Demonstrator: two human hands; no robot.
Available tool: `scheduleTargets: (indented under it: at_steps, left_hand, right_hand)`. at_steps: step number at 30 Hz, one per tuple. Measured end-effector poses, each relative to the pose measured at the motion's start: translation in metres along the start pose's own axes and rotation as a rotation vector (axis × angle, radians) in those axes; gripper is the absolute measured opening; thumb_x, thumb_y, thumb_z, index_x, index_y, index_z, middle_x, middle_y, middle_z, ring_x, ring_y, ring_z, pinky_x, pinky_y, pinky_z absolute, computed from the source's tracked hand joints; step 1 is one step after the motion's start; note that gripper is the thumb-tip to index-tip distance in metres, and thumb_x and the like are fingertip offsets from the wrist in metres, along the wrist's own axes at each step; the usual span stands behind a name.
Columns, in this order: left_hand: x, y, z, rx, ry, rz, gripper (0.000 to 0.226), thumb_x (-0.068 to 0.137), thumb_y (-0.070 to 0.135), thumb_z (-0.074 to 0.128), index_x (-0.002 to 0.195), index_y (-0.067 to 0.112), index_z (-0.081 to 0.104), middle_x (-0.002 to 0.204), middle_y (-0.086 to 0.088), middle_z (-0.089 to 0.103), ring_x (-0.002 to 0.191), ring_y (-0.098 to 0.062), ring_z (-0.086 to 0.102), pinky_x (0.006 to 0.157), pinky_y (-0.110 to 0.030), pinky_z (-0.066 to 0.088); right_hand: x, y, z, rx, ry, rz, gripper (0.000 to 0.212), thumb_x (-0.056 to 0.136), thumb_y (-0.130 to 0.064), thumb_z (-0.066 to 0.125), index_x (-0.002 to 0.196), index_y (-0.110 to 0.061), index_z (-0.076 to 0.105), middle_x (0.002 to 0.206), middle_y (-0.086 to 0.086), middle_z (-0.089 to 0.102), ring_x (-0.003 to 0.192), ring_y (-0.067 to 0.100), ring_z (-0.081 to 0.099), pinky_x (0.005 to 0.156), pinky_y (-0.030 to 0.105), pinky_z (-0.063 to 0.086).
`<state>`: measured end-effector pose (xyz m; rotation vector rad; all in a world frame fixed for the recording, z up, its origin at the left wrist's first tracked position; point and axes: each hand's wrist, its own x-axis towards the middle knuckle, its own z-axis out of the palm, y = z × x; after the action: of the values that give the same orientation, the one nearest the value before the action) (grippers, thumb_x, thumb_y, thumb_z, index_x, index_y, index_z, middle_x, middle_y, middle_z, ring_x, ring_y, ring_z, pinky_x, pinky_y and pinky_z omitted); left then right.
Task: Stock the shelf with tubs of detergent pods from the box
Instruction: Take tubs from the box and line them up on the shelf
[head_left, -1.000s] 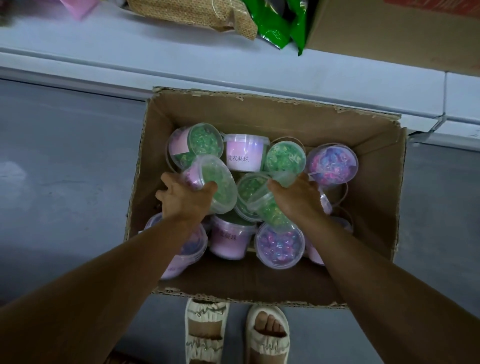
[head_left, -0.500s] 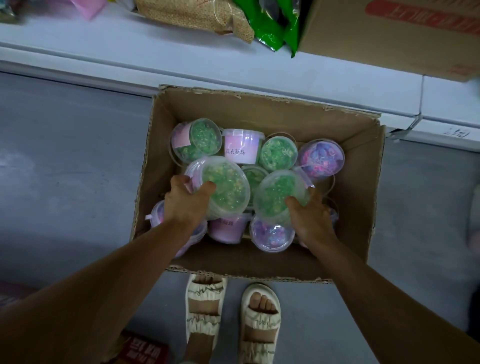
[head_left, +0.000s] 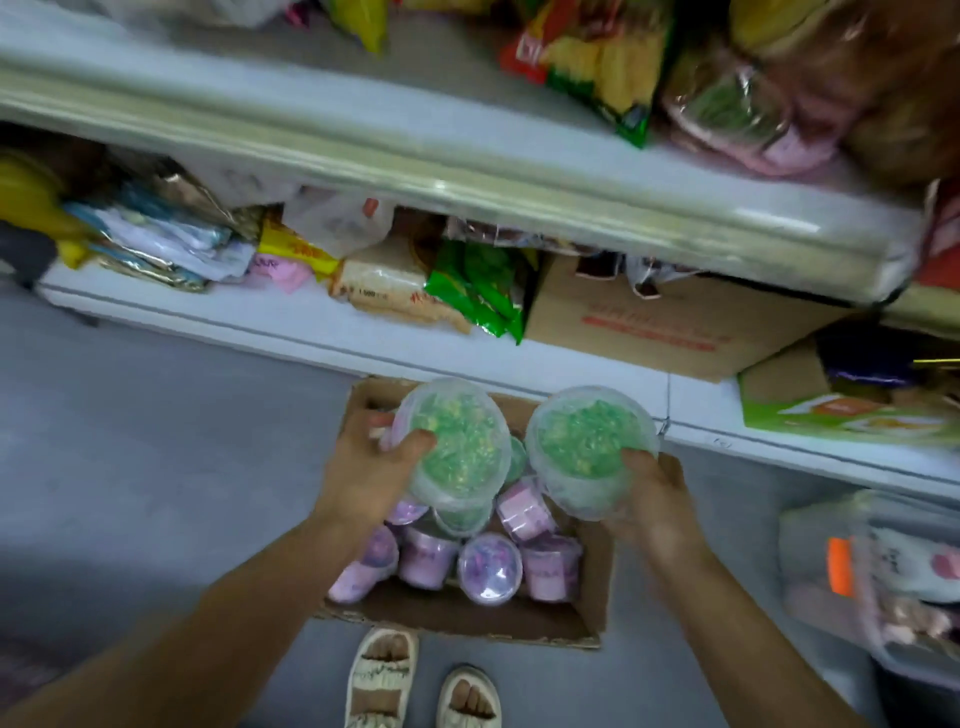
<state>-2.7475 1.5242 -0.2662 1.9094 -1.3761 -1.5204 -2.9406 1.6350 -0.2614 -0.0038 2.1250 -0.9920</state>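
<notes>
My left hand grips a clear tub of green detergent pods, lid facing me, held above the cardboard box on the floor. My right hand holds a second tub of green pods beside the first. Both tubs hang level with the lowest white shelf. Inside the box lie several pink and purple tubs, some upright, some on their side.
The lowest shelf carries snack bags, a brown carton and a green-edged box. An upper shelf holds more bags. A clear bin stands at the right. My sandalled feet stand just before the box.
Both hands have lifted their green tubs up out of the box. My view has tilted upward, bringing the shelves into sight.
</notes>
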Motion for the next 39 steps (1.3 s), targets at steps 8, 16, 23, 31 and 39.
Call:
scheduleTargets:
  at_steps: [8,16,23,31,39]
  left_hand:
    - [-0.102,0.170,-0.081,-0.204,-0.033,0.116,0.022,0.077,0.024,0.074,0.087,0.022,0.054,0.089,-0.005,0.064,0.081,-0.024,0.063,0.070,-0.036,0.053]
    - [-0.194,0.314,-0.160,-0.290,-0.192,0.275,0.036,0.066,0.038,0.071,0.093,0.021,0.054,0.100,-0.006,0.061,0.091,-0.026,0.062,0.083,-0.049,0.054]
    - [-0.242,0.410,-0.198,-0.322,-0.314,0.403,0.033,0.077,0.033,0.070,0.102,0.017,0.055,0.107,-0.009,0.063,0.095,-0.026,0.063,0.079,-0.041,0.053]
    - [-0.282,0.518,-0.200,-0.322,-0.446,0.513,0.033,0.086,0.034,0.061,0.115,0.018,0.054,0.111,-0.008,0.063,0.097,-0.024,0.062,0.073,-0.037,0.051]
    - [-0.310,0.630,-0.158,-0.304,-0.440,0.560,0.033,0.085,0.035,0.057,0.109,0.012,0.057,0.093,-0.011,0.061,0.081,-0.029,0.060,0.073,-0.038,0.054]
  right_hand:
    - [-0.137,-0.157,-0.078,0.224,-0.041,-0.169,0.038,0.057,-0.049,0.054,0.088,-0.028,0.055,0.105,0.006,0.061,0.103,0.031,0.059,0.094,0.055,0.047]
    - [-0.258,-0.273,-0.142,0.400,-0.048,-0.433,0.034,0.085,-0.034,0.055,0.115,-0.018,0.051,0.121,0.009,0.053,0.107,0.026,0.056,0.080,0.048,0.053]
    - [-0.322,-0.344,-0.201,0.516,-0.029,-0.565,0.009,0.095,-0.023,0.046,0.098,-0.026,0.053,0.113,0.004,0.055,0.102,0.024,0.056,0.068,0.037,0.051]
    - [-0.357,-0.428,-0.272,0.608,0.031,-0.664,0.021,0.097,-0.029,0.045,0.116,-0.022,0.044,0.120,0.010,0.051,0.104,0.030,0.056,0.089,0.051,0.050]
    - [-0.340,-0.518,-0.344,0.567,0.067,-0.662,0.025,0.096,-0.036,0.044,0.115,-0.021,0.043,0.117,0.011,0.052,0.099,0.033,0.056,0.087,0.050,0.050]
